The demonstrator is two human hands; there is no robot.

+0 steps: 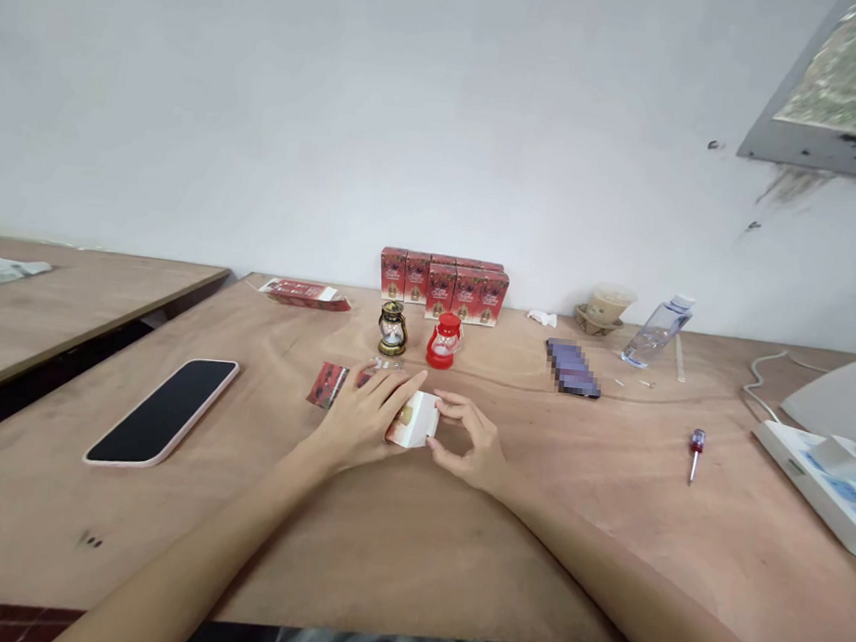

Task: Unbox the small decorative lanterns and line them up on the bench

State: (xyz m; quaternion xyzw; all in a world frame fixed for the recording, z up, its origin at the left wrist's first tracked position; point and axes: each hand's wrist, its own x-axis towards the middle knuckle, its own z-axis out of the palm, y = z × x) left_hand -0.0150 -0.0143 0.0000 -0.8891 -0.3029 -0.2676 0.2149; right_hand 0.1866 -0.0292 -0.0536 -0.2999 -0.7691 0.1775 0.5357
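A small cardboard box (pixel 417 421) with a white end flap lies between my hands over the middle of the table. My left hand (pixel 360 423) grips its left side, fingers laid across the top. At the white end, my right hand (pixel 477 452) holds the flap between thumb and fingertips. A flat red printed carton piece (pixel 328 385) lies beside my left hand, partly covered by it. Just beyond stand a black-and-gold miniature lantern (pixel 392 330) and a red miniature lantern (pixel 443 341), both upright.
Several red printed boxes (pixel 467 295) stand against the wall, with an opened red carton (pixel 306 294) to their left. Phones lie at left (pixel 165 411) and right (pixel 572 368). Farther right are a drink cup (pixel 609 304), a tilted bottle (pixel 656 331), a screwdriver (pixel 696 452) and a power strip (pixel 825 486).
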